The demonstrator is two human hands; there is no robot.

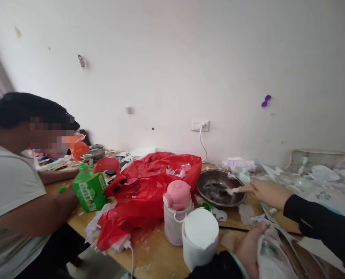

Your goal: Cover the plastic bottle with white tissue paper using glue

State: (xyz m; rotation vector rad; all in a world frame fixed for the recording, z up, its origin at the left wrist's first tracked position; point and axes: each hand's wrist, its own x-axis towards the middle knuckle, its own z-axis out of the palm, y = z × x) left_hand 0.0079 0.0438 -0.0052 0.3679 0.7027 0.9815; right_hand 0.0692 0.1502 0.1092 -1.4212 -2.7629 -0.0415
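My right hand [269, 192] reaches in from the right, fingers closed round the light wooden handle of a brush [244, 189]. The brush's whitish tip hangs over a round metal bowl [203, 190] with dark, wet-looking contents. Lower down, my left hand [249, 248] is wrapped round a clear plastic bottle [273, 257] partly covered in white paper; its lower part runs out of view. Left of that hand stand a roll of white paper [201, 236] and a pink-lidded drinking bottle [178, 217].
A crumpled red plastic bag [143, 190] fills the middle of the table. Further left stands a green jug [89, 190], near a seated person in a white top [12, 186]. Paper and plastic scraps [325, 174] heap up at right. A white cord [202, 145] hangs from the wall socket.
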